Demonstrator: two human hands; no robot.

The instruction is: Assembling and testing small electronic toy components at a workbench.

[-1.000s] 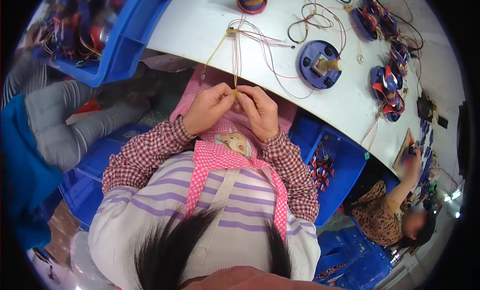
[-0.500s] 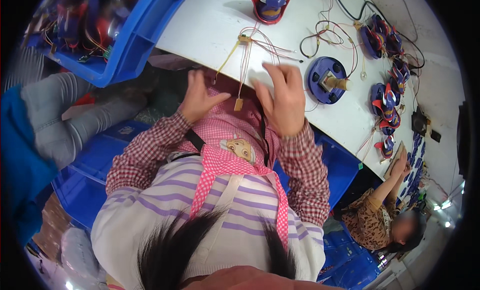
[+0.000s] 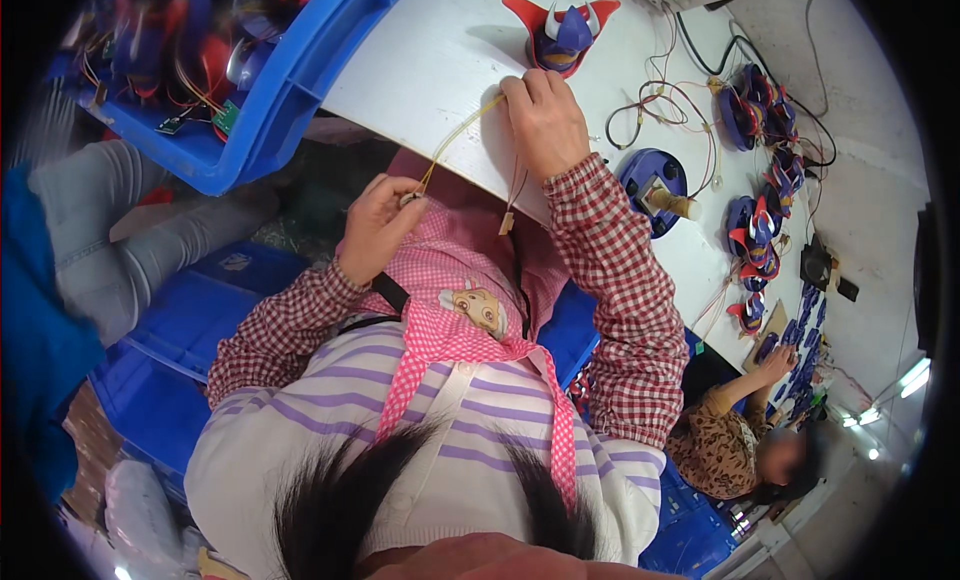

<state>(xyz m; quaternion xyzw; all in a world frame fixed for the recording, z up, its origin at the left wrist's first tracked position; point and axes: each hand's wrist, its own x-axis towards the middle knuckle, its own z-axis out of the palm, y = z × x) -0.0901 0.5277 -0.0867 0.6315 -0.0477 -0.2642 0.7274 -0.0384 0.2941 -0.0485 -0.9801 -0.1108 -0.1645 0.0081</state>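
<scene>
A pair of thin yellow wires stretches between my two hands. My left hand, over my lap beside the table edge, pinches their lower end; a small dark piece shows at its fingertips. At the table, my right hand is closed round the other end of the wire bundle, and its fingers hide what the wires join. From under that hand reddish wires hang past the edge, ending in a small tan piece. Beyond it stands a purple horned toy head with a red collar.
A blue crate of toy parts, wires and green boards stands at the left. Right of my hand lies a round purple base with a tan post. Several toy heads line the white table; another person works farther along.
Both hands have closed from open. My right hand moved up over the wire bundle on the table, and the yellow wires now run taut down to my left hand.
</scene>
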